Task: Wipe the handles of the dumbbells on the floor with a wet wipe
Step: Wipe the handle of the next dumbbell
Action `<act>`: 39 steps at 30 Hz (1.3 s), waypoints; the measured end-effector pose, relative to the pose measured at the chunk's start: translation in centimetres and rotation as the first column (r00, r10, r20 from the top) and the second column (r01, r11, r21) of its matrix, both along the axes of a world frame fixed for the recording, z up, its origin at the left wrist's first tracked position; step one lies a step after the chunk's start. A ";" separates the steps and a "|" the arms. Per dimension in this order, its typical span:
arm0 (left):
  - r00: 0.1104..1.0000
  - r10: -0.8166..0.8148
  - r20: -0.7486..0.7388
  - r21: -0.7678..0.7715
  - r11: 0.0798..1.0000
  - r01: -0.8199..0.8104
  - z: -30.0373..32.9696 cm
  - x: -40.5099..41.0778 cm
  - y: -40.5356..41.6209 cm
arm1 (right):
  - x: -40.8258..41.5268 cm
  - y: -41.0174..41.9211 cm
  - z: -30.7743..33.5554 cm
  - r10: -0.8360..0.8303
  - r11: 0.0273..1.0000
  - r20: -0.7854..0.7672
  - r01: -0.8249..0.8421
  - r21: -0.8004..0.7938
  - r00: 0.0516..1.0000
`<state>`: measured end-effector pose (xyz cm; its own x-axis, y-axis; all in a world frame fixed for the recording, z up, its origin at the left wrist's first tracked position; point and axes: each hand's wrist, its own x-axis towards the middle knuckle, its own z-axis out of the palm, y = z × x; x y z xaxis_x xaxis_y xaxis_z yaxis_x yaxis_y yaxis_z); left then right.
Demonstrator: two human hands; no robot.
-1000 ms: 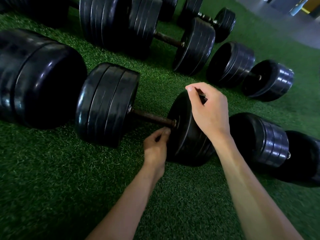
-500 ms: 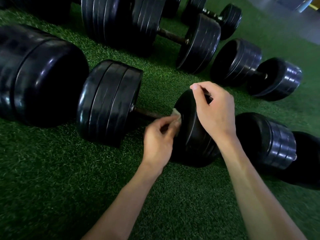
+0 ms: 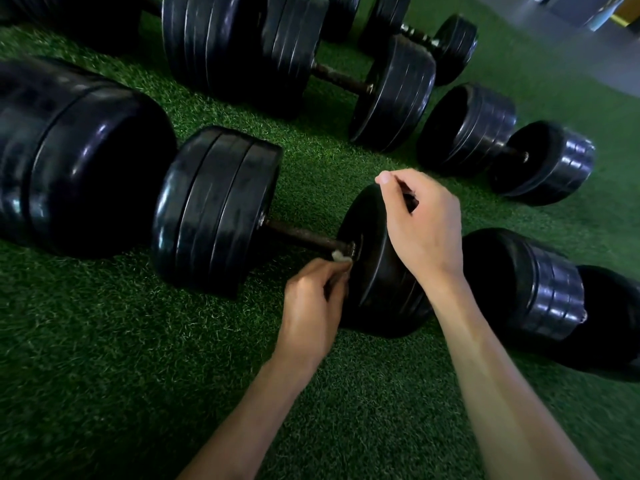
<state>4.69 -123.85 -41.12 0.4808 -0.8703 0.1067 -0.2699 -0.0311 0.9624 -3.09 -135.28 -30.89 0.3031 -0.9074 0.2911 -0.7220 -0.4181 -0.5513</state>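
Handle (image 3: 304, 237) wiped by left hand (image 3: 311, 306) pinching wet wipe (image 3: 341, 255); right hand (image 3: 420, 225) gripped near plate (image 3: 377, 271); best to wrap fully, sweep whole length.

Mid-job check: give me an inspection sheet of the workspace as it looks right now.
Surface: green turf.
Job's things: wet wipe pinched against the near end of the rusty handle of the front dumbbell.
Clutter: more black dumbbells lie behind and to the right.
Grippers: left hand pinches the wipe; right hand grips the top of the weight plate.
Cables: nothing seen.
Surroundings: grey floor beyond the turf, top right.
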 end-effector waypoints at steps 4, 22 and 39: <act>0.852 0.153 -0.501 0.198 0.978 -0.059 -1.1 -0.8 0.1 | -0.2 0.1 0.0 -0.003 1.000 0.009 0.003 0.000 1.000; 0.680 0.076 -0.730 0.099 0.995 -0.006 5.1 1.1 -0.9 | -0.7 -0.3 0.5 0.133 0.991 -0.112 -0.129 0.047 0.985; 0.619 0.074 0.782 -0.046 0.997 -0.061 6.6 9.7 0.0 | 5.6 -6.6 2.4 0.558 0.828 -0.681 -0.371 0.420 0.475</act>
